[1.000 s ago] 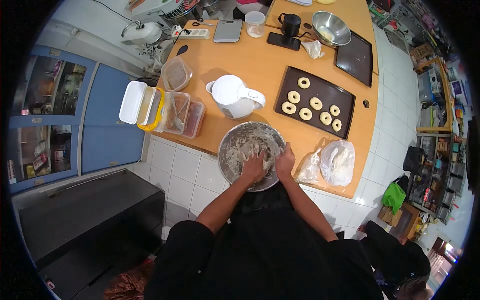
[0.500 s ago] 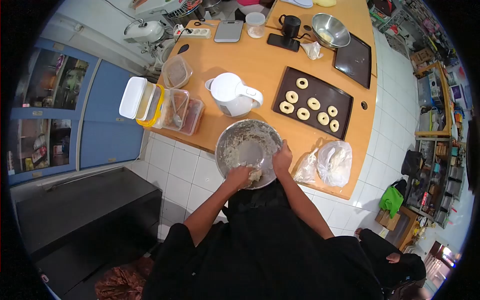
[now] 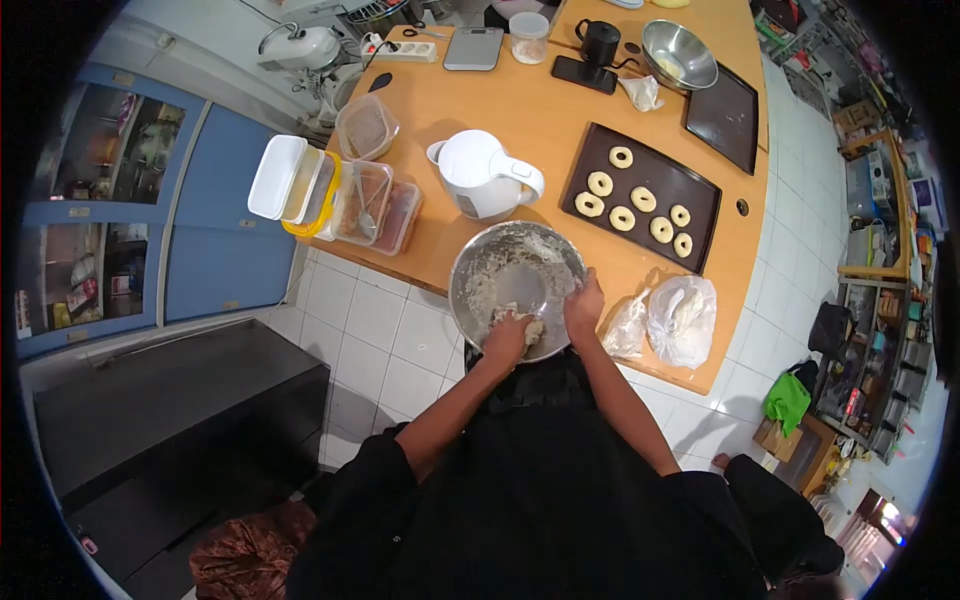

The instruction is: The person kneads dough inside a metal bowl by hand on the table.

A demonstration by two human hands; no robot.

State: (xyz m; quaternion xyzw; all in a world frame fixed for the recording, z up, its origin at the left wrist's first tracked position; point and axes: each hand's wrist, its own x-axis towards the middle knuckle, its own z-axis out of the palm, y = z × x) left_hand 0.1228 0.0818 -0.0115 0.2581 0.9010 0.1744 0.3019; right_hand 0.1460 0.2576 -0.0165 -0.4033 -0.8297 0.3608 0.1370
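A metal mixing bowl point(image 3: 463, 305), its inner wall smeared with sticky dough, is tilted at the table's front edge against my body. My right hand point(image 3: 583, 308) grips its right rim, thumb on the inside. Down in the near part of the bowl, my left hand point(image 3: 507, 340) has its fingers curled into a lump of pale, wet dough point(image 3: 535, 330). Its fingertips are partly hidden by the dough.
Behind the bowl stands a white pitcher point(image 3: 485, 175). Stacked plastic containers point(image 3: 365, 205) are on the left. To the right are a dark tray point(image 3: 612, 148) of dough rings and plastic bags point(image 3: 683, 322). A scale point(image 3: 473, 48) and another steel bowl point(image 3: 708, 72) lie farther back.
My left hand has shifted within the bowl and its fingers show more plainly in the dough. The right hand keeps its hold on the rim. The whole view has shifted a little.
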